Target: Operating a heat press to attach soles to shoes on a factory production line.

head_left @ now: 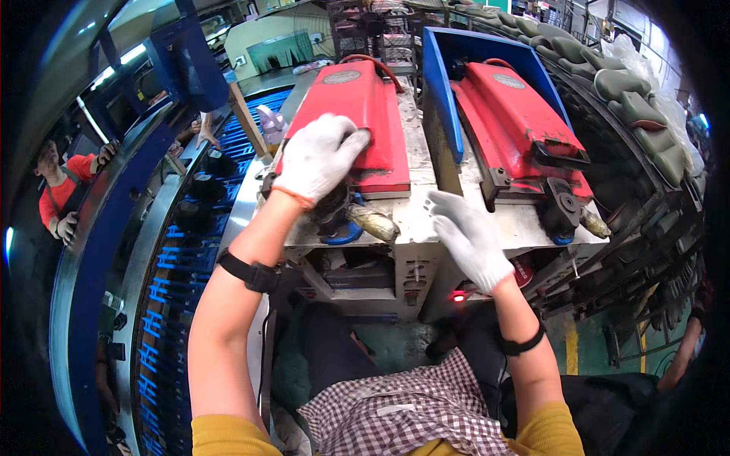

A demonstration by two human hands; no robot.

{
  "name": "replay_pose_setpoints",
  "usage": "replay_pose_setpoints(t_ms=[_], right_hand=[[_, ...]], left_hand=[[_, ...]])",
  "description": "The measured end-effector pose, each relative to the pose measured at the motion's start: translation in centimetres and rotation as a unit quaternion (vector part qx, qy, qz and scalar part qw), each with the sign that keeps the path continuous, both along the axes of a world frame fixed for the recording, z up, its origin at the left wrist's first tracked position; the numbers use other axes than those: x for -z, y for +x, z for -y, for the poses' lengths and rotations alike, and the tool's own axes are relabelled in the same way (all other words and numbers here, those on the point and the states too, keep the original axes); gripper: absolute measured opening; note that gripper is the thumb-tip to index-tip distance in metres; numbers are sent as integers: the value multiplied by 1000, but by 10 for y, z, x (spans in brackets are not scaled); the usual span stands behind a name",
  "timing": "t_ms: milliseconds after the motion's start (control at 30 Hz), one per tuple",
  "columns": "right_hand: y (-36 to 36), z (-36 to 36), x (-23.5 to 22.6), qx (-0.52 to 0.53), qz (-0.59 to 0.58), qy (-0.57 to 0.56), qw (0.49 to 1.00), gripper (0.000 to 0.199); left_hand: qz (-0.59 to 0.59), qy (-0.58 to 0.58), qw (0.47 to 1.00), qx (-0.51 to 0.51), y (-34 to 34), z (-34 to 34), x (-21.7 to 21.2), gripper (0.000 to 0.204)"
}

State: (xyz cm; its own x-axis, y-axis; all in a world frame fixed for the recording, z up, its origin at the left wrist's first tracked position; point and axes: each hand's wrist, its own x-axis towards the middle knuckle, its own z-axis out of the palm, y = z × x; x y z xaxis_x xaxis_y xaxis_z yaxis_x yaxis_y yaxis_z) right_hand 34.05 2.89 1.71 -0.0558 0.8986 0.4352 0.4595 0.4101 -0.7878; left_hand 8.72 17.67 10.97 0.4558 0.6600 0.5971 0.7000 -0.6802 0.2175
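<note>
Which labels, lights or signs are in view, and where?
Oval label: grey, at the far end of the left red cover, beyond the left hand.
Oval label: grey, same spot on the right red cover.
Red indicator light: machine front, near the right hand.

Between the two red press covers, the left red cover (pixel 357 121) and the right red cover (pixel 525 121), runs a pale strip of the machine top (pixel 417 144), but a blue upright panel (pixel 439 91) stands there and narrows it. The front ledge (pixel 411 220) is open near the right hand (pixel 470 239). The left hand (pixel 319 156) covers the near corner of the left red cover, above a black fitting (pixel 334 213). On the left a blue conveyor rail (pixel 175 251) closes the side.
</note>
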Motion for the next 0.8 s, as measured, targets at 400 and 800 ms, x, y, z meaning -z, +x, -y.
replay_pose_setpoints(t_ms=[400,800], right_hand=[[-209,-11,10,-97,-386,-221,890,47],[-143,-30,-29,-133,113,34,984,34]], left_hand=[[-155,-143,977,22,-36,-34,-5,44],[-91,-117,988,50,-33,-46,-110,44]])
